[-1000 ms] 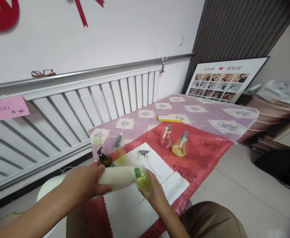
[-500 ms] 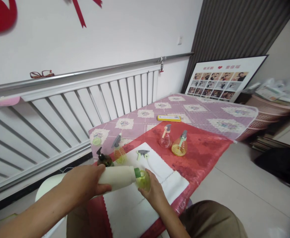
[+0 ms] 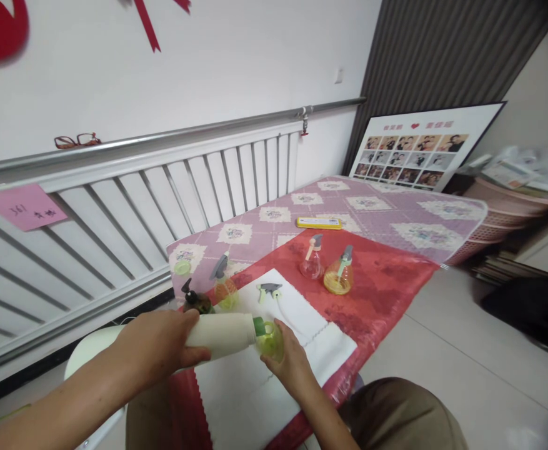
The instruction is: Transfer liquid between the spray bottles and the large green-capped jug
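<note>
My left hand (image 3: 170, 340) is wrapped round a pale bottle (image 3: 229, 334) with a green neck (image 3: 259, 326), held nearly level. The green neck meets the mouth of a clear yellow-green spray bottle body (image 3: 270, 342). My right hand (image 3: 292, 365) grips that body from the right and tilts it toward the pale bottle. Liquid passing between them cannot be made out. Just behind, a grey and green trigger spray head (image 3: 270, 290) with its tube lies on a white cloth (image 3: 250, 406).
A dark pump bottle (image 3: 197, 300) and a yellow spray bottle (image 3: 225, 289) stand left. A pink spray bottle (image 3: 312, 261) and an amber one (image 3: 339, 276) stand on the red cloth (image 3: 381, 275). Behind lies a yellow-edged box (image 3: 319, 223); a radiator (image 3: 199, 181) runs along the wall.
The pink note on the radiator has dropped from nearly edge-on to hanging flat, showing its writing. Both hands and the two bottles have hardly moved.
</note>
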The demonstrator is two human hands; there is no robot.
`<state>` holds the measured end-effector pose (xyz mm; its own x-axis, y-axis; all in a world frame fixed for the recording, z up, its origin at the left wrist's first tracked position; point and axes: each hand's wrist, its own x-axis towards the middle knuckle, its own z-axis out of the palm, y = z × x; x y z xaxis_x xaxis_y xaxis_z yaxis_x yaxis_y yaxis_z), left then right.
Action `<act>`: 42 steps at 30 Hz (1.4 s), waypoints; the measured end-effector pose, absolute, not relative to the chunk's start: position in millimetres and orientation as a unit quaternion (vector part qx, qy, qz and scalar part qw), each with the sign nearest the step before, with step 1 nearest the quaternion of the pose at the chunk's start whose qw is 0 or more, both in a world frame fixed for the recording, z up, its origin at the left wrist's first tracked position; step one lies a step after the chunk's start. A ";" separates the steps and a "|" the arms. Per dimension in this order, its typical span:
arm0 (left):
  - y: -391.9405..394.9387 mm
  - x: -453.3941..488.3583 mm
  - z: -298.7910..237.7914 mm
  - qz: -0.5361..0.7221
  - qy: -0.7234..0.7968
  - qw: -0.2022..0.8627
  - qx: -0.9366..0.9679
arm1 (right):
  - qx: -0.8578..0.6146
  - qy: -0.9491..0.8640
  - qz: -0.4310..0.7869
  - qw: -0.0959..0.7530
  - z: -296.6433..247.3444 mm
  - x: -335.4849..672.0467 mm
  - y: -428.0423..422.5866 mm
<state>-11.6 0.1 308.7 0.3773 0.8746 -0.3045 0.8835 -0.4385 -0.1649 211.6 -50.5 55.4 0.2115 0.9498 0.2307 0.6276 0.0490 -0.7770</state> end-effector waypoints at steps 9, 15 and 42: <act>-1.1 -10.2 309.0 -0.183 0.535 0.011 0.825 | -0.663 -0.594 0.202 0.409 57.8 211.1 -51.1; -1.1 -10.9 309.3 -0.180 0.524 -0.004 0.833 | -0.661 -0.593 0.201 0.413 57.7 211.2 -51.0; -6.0 -7.1 317.3 -0.194 0.520 0.002 0.832 | -0.660 -0.600 0.210 0.401 58.8 211.8 -51.1</act>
